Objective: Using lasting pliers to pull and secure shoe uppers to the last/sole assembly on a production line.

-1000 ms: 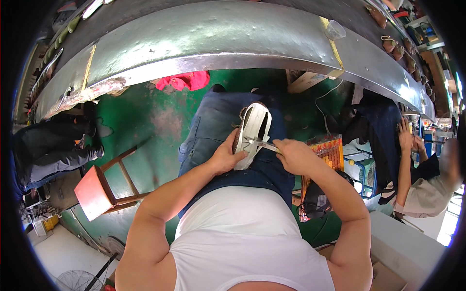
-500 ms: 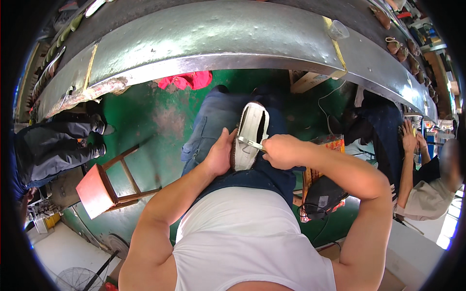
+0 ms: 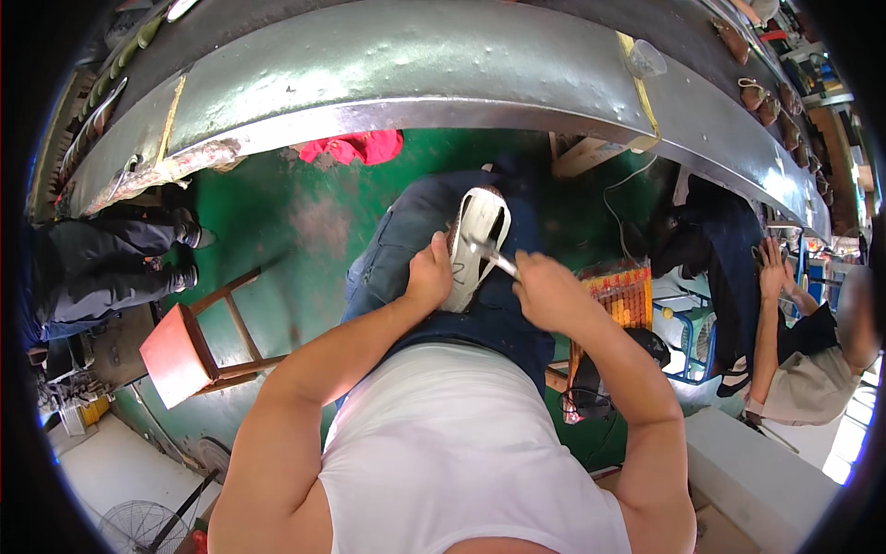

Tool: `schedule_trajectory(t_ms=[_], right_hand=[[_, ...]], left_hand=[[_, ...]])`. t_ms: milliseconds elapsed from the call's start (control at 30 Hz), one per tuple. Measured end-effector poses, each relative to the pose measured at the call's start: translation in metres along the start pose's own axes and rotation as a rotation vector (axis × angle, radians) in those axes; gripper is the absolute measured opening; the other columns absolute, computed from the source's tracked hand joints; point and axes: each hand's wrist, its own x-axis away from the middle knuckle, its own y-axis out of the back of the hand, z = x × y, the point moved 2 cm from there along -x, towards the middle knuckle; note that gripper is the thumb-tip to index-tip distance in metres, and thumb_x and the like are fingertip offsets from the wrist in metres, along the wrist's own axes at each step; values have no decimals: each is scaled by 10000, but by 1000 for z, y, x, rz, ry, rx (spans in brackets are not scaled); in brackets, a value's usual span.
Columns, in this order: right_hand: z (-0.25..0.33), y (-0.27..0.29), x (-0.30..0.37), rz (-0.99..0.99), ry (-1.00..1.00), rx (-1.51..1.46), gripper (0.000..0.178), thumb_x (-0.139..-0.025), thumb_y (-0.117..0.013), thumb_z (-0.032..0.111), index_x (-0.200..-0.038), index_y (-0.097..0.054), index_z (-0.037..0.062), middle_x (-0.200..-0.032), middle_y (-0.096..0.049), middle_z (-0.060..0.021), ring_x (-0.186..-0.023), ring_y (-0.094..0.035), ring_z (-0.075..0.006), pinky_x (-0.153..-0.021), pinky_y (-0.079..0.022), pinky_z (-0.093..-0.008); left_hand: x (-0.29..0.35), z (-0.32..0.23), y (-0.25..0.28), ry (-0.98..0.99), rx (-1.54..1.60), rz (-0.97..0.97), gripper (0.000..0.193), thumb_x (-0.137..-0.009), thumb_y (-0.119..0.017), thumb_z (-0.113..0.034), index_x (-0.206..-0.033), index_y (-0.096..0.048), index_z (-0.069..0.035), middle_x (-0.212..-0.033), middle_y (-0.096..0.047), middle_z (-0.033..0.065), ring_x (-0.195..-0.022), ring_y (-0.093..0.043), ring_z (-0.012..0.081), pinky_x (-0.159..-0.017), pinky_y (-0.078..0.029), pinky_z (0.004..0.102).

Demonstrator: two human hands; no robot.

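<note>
An unfinished shoe (image 3: pixel 464 282) lies across my lap, its pale bottom facing up and a white strip standing along the far and right side. Brown edges show around it. My left hand (image 3: pixel 429 277) is closed on the shoe's left side, thumb along the edge. In my right hand (image 3: pixel 551 294) is a silver metal hand tool (image 3: pixel 501 261) with a hammer-like head, its handle inside my fist. The tool's head is over the middle of the shoe bottom; I cannot tell whether it touches. Motion blurs the tool and the right fingers.
A metal-covered bench (image 3: pixel 397 83) spans the far side. To the left stands a stool with a red seat (image 3: pixel 175 355). A red cloth (image 3: pixel 355 146) lies under the bench. At the right sits a beaded seat cover (image 3: pixel 618 294); beyond it a co-worker's hands (image 3: pixel 773 268) are visible.
My right hand has turned and swung the tool's head up, from across the shoe's middle toward its far part. My left hand still holds the shoe, which has shifted slightly.
</note>
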Motion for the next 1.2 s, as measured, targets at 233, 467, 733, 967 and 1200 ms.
schedule_trajectory(t_ms=[233, 467, 733, 967, 1200], right_hand=[[-20, -2, -20, -309, 88, 167, 213, -881, -603, 121, -1005, -561, -47, -939, -649, -214, -841, -663, -363, -741, -539, -447], [-42, 27, -24, 307, -241, -414, 261, -915, -627, 241, -886, -562, -10, -792, -652, -223, -744, -655, -402, -707, -527, -448], [-29, -8, -51, -236, 66, -143, 426, -1010, -460, 341, -960, -581, -64, -863, -654, -283, -872, -633, -463, -793, -495, -517], [-11, 0, -21, -156, 30, -653, 438, -1011, -453, 344, -969, -581, -73, -906, -656, -297, -887, -628, -466, -808, -486, -522], [-31, -21, -13, -109, -67, -675, 419, -1027, -450, 356, -985, -582, -39, -826, -666, -112, -681, -638, -172, -652, -494, -310]], left_hand=[[7, -15, 5, -455, -134, -35, 477, -1038, -379, -292, -1482, -373, -117, -1373, -489, 289, -1132, -566, 476, -1002, -456, 446], [9, -26, 15, -580, -449, 173, 543, -1003, -455, -264, -1523, -298, -241, -1421, -360, 384, -962, -624, 516, -842, -547, 498], [15, -50, 22, -506, -618, 341, 594, -982, -514, -293, -1527, -288, -223, -1450, -330, 374, -994, -618, 509, -890, -526, 486], [34, -23, 36, -233, -264, 324, 907, -863, -697, -233, -1524, -131, 24, -1354, -489, 331, -1156, -595, 422, -1011, -455, 387], [33, -44, 41, -147, -449, 438, 1033, -759, -780, -208, -1534, -122, -24, -1095, -632, 336, -1027, -626, 473, -920, -495, 461]])
